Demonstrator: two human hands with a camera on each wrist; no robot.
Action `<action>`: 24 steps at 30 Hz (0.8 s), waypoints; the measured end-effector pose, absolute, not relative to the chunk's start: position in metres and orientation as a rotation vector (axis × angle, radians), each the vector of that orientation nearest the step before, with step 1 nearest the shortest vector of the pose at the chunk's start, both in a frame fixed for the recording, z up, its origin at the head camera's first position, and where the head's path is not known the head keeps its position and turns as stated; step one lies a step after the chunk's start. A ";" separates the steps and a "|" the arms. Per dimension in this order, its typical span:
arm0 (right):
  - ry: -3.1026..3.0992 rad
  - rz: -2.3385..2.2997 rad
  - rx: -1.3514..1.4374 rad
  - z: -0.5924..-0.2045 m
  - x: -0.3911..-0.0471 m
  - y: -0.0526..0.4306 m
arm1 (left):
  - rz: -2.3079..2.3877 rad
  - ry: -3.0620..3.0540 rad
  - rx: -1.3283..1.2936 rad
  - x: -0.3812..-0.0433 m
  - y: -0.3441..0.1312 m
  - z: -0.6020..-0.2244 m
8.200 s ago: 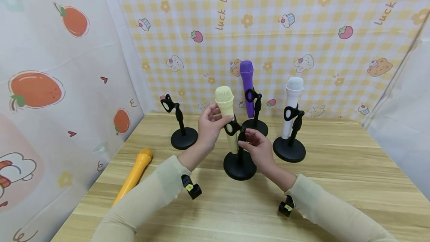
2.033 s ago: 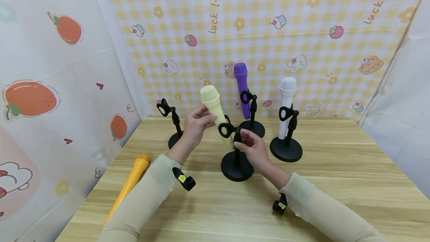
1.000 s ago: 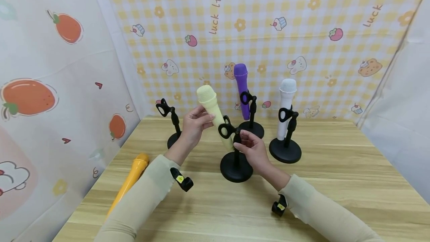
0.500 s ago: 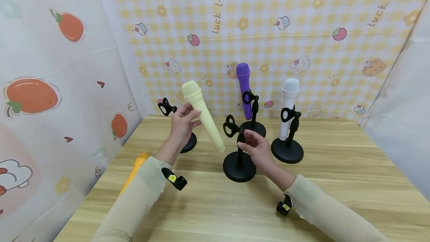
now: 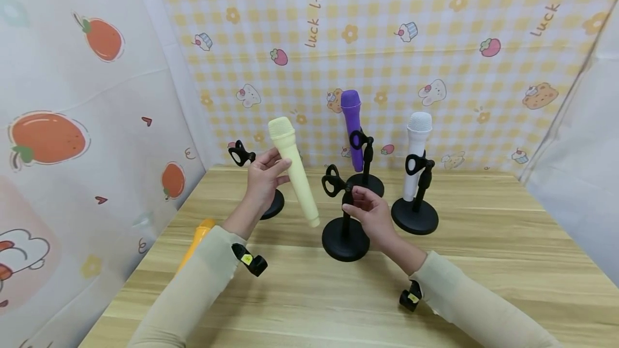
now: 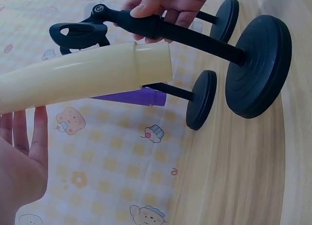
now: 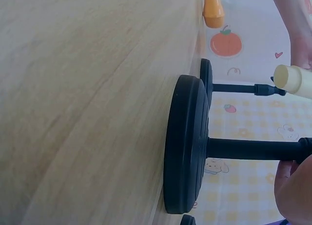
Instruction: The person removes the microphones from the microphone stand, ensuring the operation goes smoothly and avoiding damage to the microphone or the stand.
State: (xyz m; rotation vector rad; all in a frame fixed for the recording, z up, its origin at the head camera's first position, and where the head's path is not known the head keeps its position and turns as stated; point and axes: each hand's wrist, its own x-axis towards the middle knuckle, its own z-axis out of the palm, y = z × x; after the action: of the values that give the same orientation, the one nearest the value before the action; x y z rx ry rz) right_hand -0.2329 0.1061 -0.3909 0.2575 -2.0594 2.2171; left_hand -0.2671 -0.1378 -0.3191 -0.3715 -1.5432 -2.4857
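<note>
A pale yellow microphone is pinched in my left hand, its head up and its tail slanting down to the right. It hangs apart from the black microphone stand at the centre, whose clip holds nothing. My right hand grips that stand by its post, just under the clip joint. In the left wrist view the tail of the yellow microphone passes close in front of the clip. The right wrist view shows the stand's round base flat on the table.
Behind stand a purple microphone and a white microphone, each in a black stand. Another black stand with a bare clip is partly behind my left hand. An orange microphone lies at left, partly under my left sleeve.
The yellow microphone has come out of the centre stand's clip and moved left with my left hand. Since half a second ago its tail has swung slightly down. My right hand stays on the post.
</note>
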 end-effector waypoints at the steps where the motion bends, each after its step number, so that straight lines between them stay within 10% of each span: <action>1: -2.062 2.214 0.256 -0.391 -0.233 0.106 | -2.476 -1.555 -0.359 -0.267 -0.138 -0.319; 24: -2.054 2.219 0.234 -0.392 -0.233 0.106 | -2.353 -1.672 -0.225 -0.261 -0.139 -0.326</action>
State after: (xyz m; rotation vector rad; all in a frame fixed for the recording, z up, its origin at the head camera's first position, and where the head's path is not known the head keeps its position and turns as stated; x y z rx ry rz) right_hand -0.2331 0.1056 -0.3925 0.2345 -2.0545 2.2189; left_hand -0.2613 -0.1395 -0.3265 -0.2252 -1.6720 -2.3532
